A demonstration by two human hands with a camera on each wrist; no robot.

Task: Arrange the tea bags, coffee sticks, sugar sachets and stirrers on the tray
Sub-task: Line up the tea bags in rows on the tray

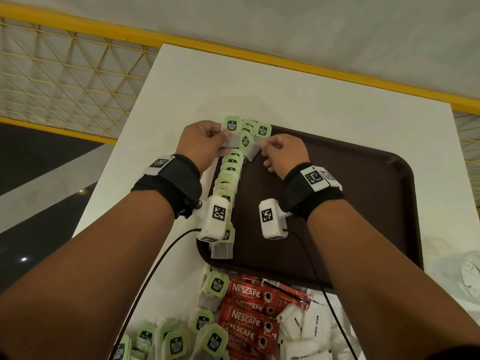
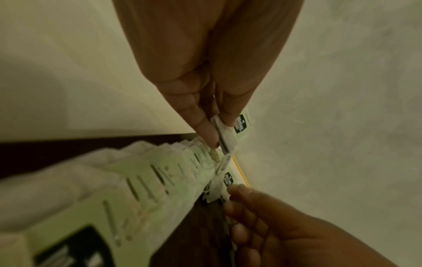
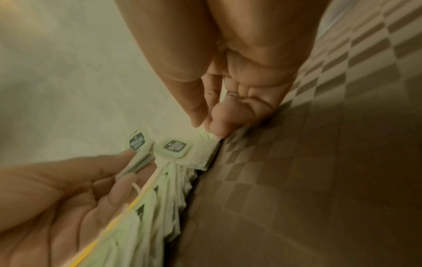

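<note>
A dark brown tray (image 1: 363, 198) lies on the white table (image 1: 259, 87). Along its left edge runs a row of green-tagged tea bags (image 1: 228, 175), overlapping one another. My left hand (image 1: 207, 141) pinches a tea bag (image 1: 231, 131) between thumb and fingers at the row's far end; the left wrist view shows that tea bag (image 2: 228, 133) edge-on in the pinch. My right hand (image 1: 280, 152) pinches another tea bag (image 1: 262, 133) beside it, seen as a folded tea bag (image 3: 194, 151) under the fingertips. Between the hands a further bag (image 1: 246, 144) lies loose.
Near me, off the tray, lie loose tea bags (image 1: 181, 339), red coffee sticks (image 1: 246, 313) and white sugar sachets (image 1: 306, 326). A yellow rail and mesh fence (image 1: 78, 81) border the table's far side. Camera cables trail from both wrists across the tray's near edge.
</note>
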